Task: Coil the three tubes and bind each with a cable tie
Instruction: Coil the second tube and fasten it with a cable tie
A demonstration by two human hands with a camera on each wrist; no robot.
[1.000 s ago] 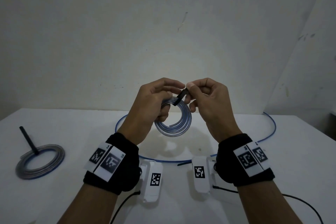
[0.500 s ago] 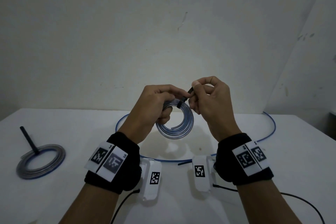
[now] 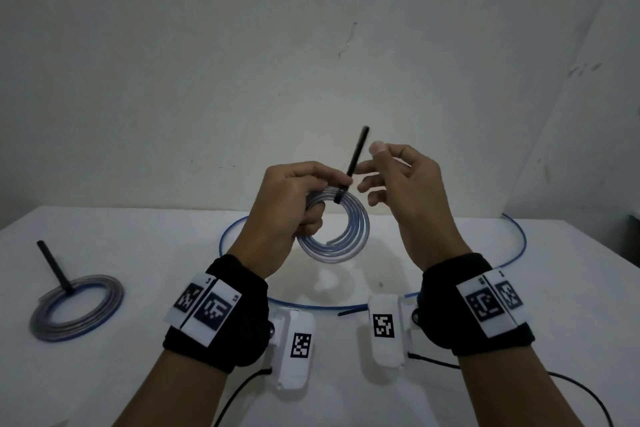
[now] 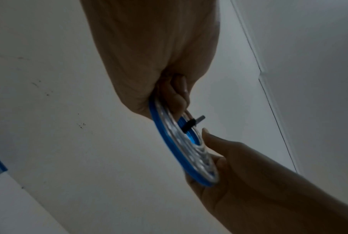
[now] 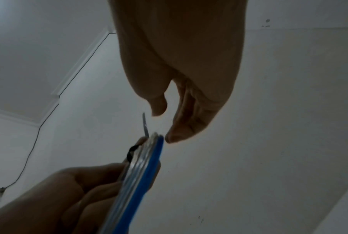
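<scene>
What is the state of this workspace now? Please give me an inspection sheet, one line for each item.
Surface: white table, in use.
Job's things: held coil bound by a black cable tie, tail sticking up; bound coil lying at the left with its tie; uncoiled blue tube lying behind the hands; spare tie on the table.
Clutter: nothing seen.
Grippers: left hand grips the held coil; right hand open beside the tie's tail, holding nothing.
Cables: black wrist cables trailing over the table.
Surroundings: plain scuffed wall.
</scene>
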